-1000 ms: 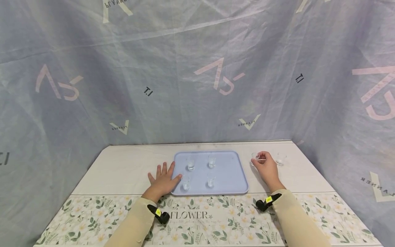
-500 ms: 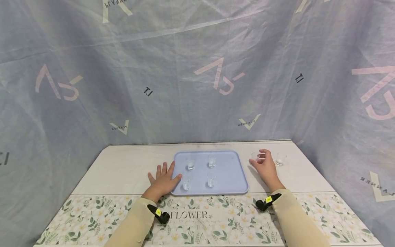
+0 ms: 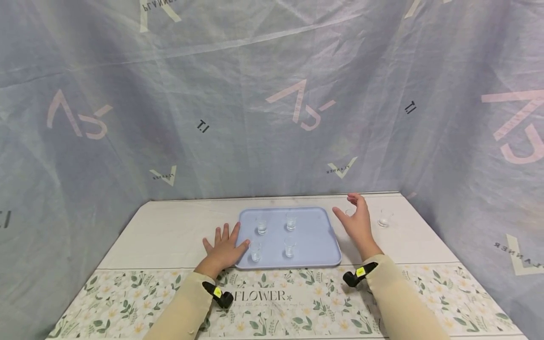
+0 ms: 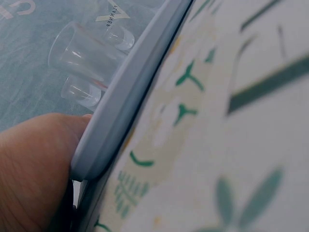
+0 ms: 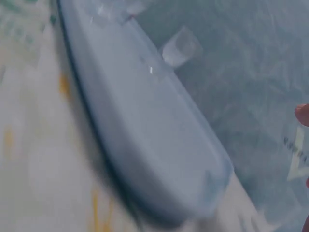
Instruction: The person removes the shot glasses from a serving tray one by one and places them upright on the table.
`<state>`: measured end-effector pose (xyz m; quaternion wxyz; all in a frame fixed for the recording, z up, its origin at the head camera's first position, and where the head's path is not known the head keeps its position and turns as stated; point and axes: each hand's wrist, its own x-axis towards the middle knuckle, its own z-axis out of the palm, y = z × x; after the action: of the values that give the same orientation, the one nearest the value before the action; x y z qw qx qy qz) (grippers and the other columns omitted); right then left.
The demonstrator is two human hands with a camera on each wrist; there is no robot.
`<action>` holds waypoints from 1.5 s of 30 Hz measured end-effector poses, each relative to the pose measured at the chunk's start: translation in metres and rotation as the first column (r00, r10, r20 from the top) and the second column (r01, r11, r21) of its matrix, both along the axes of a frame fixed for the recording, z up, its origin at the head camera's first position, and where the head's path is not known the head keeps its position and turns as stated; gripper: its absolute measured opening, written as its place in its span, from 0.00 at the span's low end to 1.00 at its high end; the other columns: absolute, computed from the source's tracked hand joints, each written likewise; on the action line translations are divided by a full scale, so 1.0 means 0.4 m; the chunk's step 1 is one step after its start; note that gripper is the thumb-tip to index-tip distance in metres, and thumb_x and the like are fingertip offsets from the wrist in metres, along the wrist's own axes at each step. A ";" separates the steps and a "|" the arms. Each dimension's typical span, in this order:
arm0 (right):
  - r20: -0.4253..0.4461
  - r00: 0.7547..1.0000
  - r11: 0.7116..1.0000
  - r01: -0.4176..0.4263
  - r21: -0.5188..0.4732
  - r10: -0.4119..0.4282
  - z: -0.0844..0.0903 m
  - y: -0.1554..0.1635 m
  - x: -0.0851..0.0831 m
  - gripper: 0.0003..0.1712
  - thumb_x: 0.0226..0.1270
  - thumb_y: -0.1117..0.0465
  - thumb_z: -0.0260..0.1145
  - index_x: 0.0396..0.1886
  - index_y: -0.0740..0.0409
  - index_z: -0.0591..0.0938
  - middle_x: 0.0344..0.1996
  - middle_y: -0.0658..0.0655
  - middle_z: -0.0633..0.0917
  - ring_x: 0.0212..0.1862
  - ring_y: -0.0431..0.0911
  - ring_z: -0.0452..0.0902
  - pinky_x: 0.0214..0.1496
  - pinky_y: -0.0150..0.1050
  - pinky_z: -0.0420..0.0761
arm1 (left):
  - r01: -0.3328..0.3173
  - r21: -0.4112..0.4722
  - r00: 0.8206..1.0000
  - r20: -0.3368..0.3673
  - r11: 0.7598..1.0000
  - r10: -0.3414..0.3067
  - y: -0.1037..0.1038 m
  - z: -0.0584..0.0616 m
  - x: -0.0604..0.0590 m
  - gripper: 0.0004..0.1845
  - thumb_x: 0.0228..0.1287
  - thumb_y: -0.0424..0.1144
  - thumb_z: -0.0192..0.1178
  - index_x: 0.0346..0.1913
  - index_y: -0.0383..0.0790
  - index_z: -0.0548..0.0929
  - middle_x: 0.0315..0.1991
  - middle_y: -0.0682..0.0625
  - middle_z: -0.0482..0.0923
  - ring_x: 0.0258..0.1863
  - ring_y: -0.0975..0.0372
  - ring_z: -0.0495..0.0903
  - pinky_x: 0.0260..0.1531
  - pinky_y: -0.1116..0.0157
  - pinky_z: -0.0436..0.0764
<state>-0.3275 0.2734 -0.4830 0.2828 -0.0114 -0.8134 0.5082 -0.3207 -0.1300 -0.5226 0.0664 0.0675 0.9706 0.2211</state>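
My left hand (image 3: 223, 251) lies spread at the left edge of a pale blue tray (image 3: 314, 241), its thumb over the rim. Several small clear shot glasses stand upright on the tray in two rows, among them a front right glass (image 3: 290, 249) and a back left glass (image 3: 261, 226). Right of the tray, my right hand (image 3: 358, 225) is raised with thumb and fingers apart, holding nothing. Behind it a shot glass (image 3: 349, 213) stands on the table, mostly hidden by the hand. Another shot glass (image 3: 384, 219) stands farther right. The right wrist view catches only a fingertip (image 5: 302, 114).
A white tablecloth (image 3: 178, 226) covers the table, with a floral printed band (image 3: 272, 307) along its front. Grey-blue fabric (image 3: 246, 118) hangs close behind and at both sides.
My right hand has let go of the shot glass right of the tray, opened its fingers and moved up and left. The left hand and the tray have kept their places.
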 end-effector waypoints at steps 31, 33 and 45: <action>0.189 0.928 0.947 -0.316 -0.056 0.321 -0.034 -0.233 -0.037 0.38 0.62 0.60 0.76 0.68 0.60 0.69 0.60 0.70 0.76 0.63 0.65 0.74 0.66 0.55 0.73 | -0.009 -0.002 1.000 -0.026 1.000 0.009 0.004 0.022 0.025 0.45 0.72 0.69 0.42 0.83 0.51 0.46 0.82 0.37 0.35 0.79 0.41 0.28 0.65 0.31 0.20; 0.207 0.927 0.950 -0.309 -0.050 0.313 -0.034 -0.243 -0.033 0.37 0.62 0.59 0.76 0.67 0.59 0.70 0.60 0.68 0.77 0.63 0.64 0.75 0.65 0.55 0.74 | -0.009 -0.004 1.000 -0.027 1.000 0.009 0.006 0.030 0.032 0.44 0.73 0.68 0.42 0.83 0.50 0.47 0.82 0.36 0.36 0.79 0.40 0.29 0.65 0.31 0.20; 0.208 0.946 0.964 -0.262 0.050 0.247 -0.049 -0.280 -0.027 0.34 0.58 0.55 0.78 0.61 0.61 0.75 0.51 0.62 0.84 0.55 0.58 0.81 0.59 0.55 0.78 | -0.006 -0.013 1.000 -0.010 1.000 0.006 0.003 0.013 0.015 0.44 0.74 0.67 0.43 0.83 0.52 0.44 0.82 0.38 0.33 0.79 0.42 0.27 0.65 0.31 0.20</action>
<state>-0.3384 0.1615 -0.5028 0.1318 0.0536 -0.8513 0.5050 -0.3145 -0.1289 -0.5176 0.0614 0.0650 0.9726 0.2147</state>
